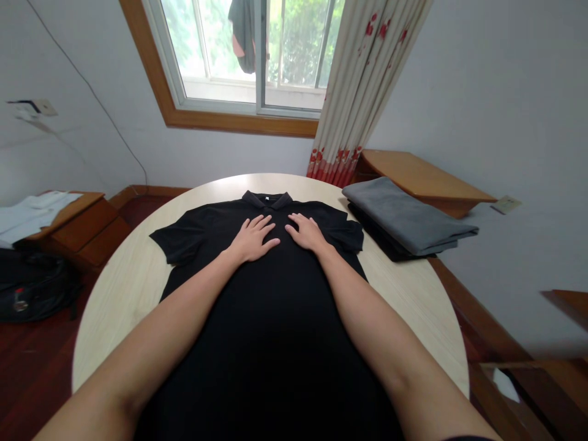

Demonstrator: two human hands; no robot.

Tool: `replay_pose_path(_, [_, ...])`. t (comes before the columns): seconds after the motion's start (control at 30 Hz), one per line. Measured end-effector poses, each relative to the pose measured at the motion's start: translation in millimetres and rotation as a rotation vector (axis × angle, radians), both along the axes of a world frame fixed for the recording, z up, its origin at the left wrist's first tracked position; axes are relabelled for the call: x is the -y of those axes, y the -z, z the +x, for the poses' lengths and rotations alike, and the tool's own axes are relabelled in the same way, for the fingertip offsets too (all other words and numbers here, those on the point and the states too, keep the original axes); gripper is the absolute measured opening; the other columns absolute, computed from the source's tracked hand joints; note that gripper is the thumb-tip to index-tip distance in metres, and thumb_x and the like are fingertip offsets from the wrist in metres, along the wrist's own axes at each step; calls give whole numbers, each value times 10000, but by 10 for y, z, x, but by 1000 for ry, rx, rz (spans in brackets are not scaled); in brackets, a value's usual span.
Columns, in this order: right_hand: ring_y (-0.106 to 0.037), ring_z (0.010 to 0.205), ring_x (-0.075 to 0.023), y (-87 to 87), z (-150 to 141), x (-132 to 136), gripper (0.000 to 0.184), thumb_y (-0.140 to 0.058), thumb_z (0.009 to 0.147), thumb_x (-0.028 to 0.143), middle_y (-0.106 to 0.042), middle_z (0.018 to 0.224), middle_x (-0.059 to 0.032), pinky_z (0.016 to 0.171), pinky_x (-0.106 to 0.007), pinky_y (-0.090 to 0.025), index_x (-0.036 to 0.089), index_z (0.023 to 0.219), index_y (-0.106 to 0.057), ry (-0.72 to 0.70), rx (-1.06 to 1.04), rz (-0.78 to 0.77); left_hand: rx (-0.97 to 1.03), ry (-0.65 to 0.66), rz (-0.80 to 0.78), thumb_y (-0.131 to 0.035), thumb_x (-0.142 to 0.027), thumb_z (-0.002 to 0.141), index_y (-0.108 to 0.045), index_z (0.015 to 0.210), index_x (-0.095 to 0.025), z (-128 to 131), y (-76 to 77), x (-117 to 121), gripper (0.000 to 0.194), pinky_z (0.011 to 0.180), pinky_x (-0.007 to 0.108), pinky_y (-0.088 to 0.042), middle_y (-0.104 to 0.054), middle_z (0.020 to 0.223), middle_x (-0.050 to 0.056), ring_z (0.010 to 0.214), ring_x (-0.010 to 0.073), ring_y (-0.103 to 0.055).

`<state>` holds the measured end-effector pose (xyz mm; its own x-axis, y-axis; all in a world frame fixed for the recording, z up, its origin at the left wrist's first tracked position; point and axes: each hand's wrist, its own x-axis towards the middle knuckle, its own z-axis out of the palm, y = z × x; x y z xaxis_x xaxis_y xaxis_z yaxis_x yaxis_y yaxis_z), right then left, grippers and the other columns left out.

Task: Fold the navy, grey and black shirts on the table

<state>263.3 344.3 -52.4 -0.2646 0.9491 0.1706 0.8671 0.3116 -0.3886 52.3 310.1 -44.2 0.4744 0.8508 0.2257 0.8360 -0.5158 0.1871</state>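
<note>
A black polo shirt [271, 318] lies spread flat on a round pale wooden table [119, 288], its collar [267, 199] pointing toward the window. My left hand [254, 237] rests palm down on the shirt's chest just below the collar, fingers stretched out and apart. My right hand [306, 233] lies flat beside it on the chest, fingers also spread. Neither hand holds anything. The two hands are close together, a small gap between them.
A stack of folded grey and dark clothes [404, 223] sits on the table's right edge. A wooden shelf [422, 177] and a curtain [362, 92] stand behind it. At left are a low wooden cabinet [82, 226] with white cloth and a dark bag [32, 288].
</note>
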Motion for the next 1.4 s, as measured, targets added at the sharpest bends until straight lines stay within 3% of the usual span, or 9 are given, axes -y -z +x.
replay_pose_path(0.1, [-336, 1479, -233, 9, 0, -4, 447, -510, 1002, 377, -449, 1557, -86, 1223, -494, -192, 218, 1418, -552, 6, 20, -6, -74, -55, -138, -318, -592, 1005, -364, 1557, -235, 5, 36, -25, 659, 1224, 542, -164, -262, 1654, 60, 1522, 279, -228])
replay_pose_path(0.27, [-317, 1488, -240, 12, -10, -25, 467, -507, 999, 418, -431, 1570, -80, 1223, -502, -190, 215, 1417, -554, 79, 28, -9, -109, -137, -171, -230, -629, 1004, -280, 1594, -230, 22, 31, -46, 714, 1232, 540, -130, -201, 1667, 39, 1541, 264, -169])
replay_pose_path(0.57, [-247, 1513, -264, -25, 32, -50, 529, -468, 1001, 476, -362, 1610, -80, 1224, -522, -157, 219, 1461, -505, 188, 35, -63, -83, -269, -199, -208, -658, 994, -319, 1575, -330, 10, 31, -115, 676, 1217, 589, -113, -206, 1670, 27, 1546, 281, -137])
replay_pose_path(0.7, [-252, 1511, -258, -19, 36, -53, 534, -461, 1001, 483, -367, 1607, -76, 1227, -510, -154, 212, 1458, -508, 185, 36, -50, -62, -264, -209, -248, -628, 994, -346, 1567, -253, -34, 6, -164, 691, 1225, 568, -110, -221, 1665, 52, 1545, 271, -144])
replay_pose_path(0.87, [-267, 1505, -255, -3, 52, -68, 528, -467, 995, 484, -375, 1604, -73, 1225, -507, -168, 222, 1451, -517, 176, 36, -56, -3, -251, -164, -358, -546, 965, -604, 1365, -177, -548, -117, -217, 597, 1177, 440, -321, -454, 1555, 113, 1442, 276, -403])
replay_pose_path(0.97, [-266, 1505, -256, 7, 61, -77, 529, -468, 994, 483, -374, 1604, -73, 1225, -508, -169, 221, 1451, -519, 171, 28, -45, 13, -468, -14, -408, -512, 938, -682, 1244, -171, -1090, -164, -168, 534, 1093, 482, -419, -569, 1448, 140, 1328, 339, -519])
replay_pose_path(1.1, [-275, 1501, -257, 15, 64, -73, 525, -475, 993, 476, -386, 1597, -80, 1223, -509, -169, 215, 1446, -525, 170, 24, -34, 0, -798, 22, -396, -469, 944, -673, 1220, -133, -1640, -173, 10, 516, 1014, 526, -457, -617, 1346, 210, 1256, 393, -544])
replay_pose_path(1.27, [-282, 1498, -249, 22, 69, -65, 515, -482, 992, 468, -392, 1594, -80, 1223, -503, -170, 218, 1440, -531, 169, 22, -32, -105, -1068, -103, -441, -611, 891, -642, 1201, -83, -1845, -216, 235, 644, 964, 604, -437, -566, 1359, 261, 1249, 451, -497])
replay_pose_path(1.4, [-280, 1500, -250, 18, 70, -64, 519, -481, 994, 465, -390, 1595, -83, 1224, -509, -171, 205, 1442, -527, 164, 26, -33, -32, -1104, -144, -532, -583, 854, -646, 1137, -119, -1894, -274, 320, 555, 942, 566, -454, -554, 1356, 257, 1261, 449, -487])
